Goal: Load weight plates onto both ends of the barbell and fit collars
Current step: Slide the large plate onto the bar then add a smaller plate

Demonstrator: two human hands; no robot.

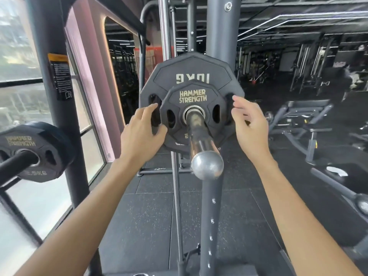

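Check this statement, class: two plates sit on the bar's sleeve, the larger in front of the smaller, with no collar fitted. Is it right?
No. The head view shows the smaller plate in front and the larger 10 kg plate behind it. Two plates on the sleeve, no collar, stands.

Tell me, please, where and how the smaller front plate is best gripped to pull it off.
Grip the smaller plate by its oval slots: left hand in the left slot, right hand in the right slot. Come from the free end of the sleeve: those slots sit on opposite sides, and the sleeve lets it slide only straight towards you.
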